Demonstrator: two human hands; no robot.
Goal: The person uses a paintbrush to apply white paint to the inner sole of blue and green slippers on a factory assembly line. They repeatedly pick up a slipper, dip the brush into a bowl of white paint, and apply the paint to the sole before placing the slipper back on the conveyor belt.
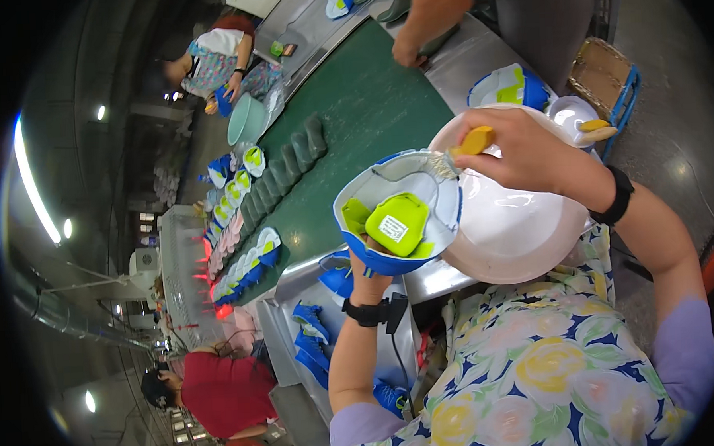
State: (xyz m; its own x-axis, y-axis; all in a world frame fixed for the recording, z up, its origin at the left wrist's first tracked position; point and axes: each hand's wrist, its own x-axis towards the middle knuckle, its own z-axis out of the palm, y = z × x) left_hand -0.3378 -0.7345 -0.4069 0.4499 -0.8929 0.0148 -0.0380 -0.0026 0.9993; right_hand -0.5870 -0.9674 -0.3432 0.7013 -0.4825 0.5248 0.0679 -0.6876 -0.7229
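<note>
My left hand [366, 277] is closed around the heel side of a blue, white and lime-green shoe upper [421, 195], held up with its opening facing me. A lime tongue with a white label fills the middle of it. In my right hand [529, 153] is a brush [475, 141] with a yellow handle, its pale bristles against the upper's whitish inner edge. Below and beside the upper sits a large white basin [511, 252]; its inside looks wet or shiny. Part of the left hand's fingers is hidden behind the upper.
A green conveyor belt [359, 91] carries a row of dark grey sole-shaped pieces [279, 178] and several shoe uppers [251, 263]. Another upper [506, 87] and a small bowl [571, 111] with a brush stand beyond the basin. Blue shoes [310, 329] lie in a tray below. Other people work nearby.
</note>
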